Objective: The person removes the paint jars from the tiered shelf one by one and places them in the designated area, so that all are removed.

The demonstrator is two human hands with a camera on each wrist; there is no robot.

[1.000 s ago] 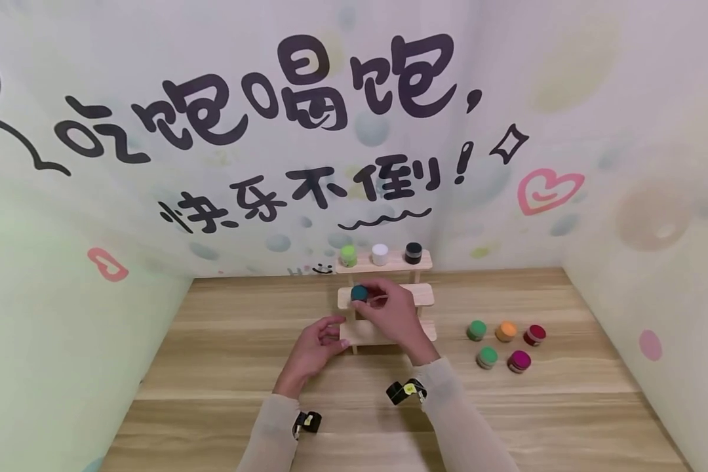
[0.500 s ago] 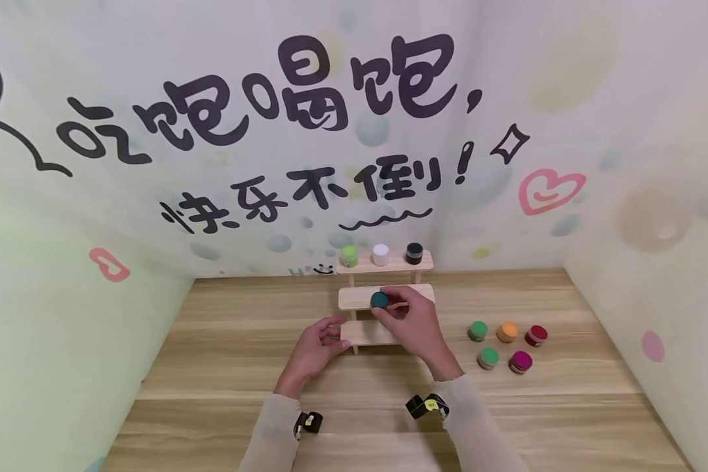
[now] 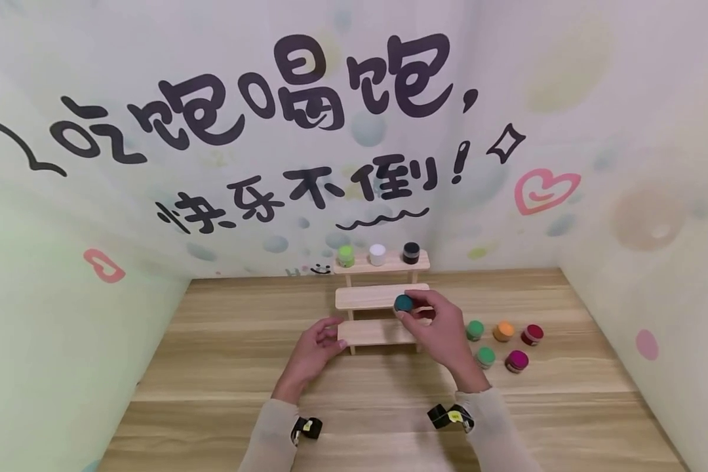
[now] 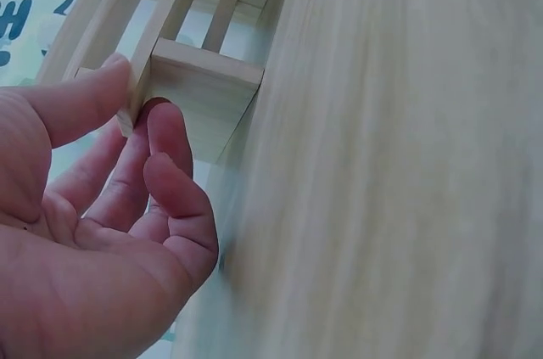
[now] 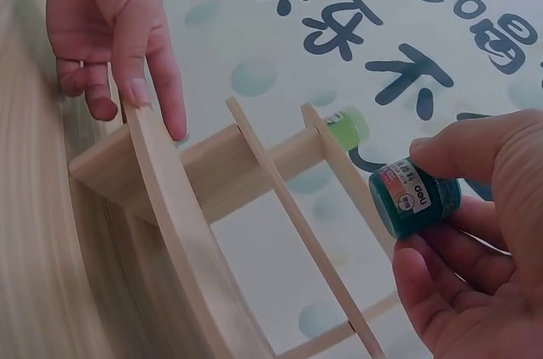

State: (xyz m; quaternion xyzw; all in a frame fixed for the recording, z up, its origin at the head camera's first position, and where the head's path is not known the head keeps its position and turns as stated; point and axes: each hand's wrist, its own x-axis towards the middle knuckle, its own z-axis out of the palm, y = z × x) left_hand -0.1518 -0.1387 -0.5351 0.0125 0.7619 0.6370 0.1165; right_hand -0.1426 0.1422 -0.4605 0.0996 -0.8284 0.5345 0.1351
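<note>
Backdrop: pale wall (image 3: 224, 33) printed with black Chinese lettering, pink hearts and soft coloured spots.
Surface: light wood-grain tabletop (image 3: 242, 314), meeting the wall at the back.
Rack: three-tier stepped stand of pale wood (image 3: 368, 334), on the tabletop near the wall.
Top tier: small light green jar (image 3: 345, 256), small white jar (image 3: 377, 254) and small black jar (image 3: 411, 253), left to right.
Left hand: the person's left hand (image 3: 311, 351) pinches the left end of the lowest shelf between thumb and fingers.
Right hand: the person's right hand (image 3: 445, 331) grips a small round dark teal jar (image 3: 403, 303) with a white label, between thumb and fingers.
Teal jar's place: before the right end of the middle shelf; contact cannot be told.
Right of rack: green jar (image 3: 474, 330), orange jar (image 3: 504, 331), dark red jar (image 3: 532, 334) behind; lighter green jar (image 3: 486, 357), magenta jar (image 3: 516, 361) in front.
</note>
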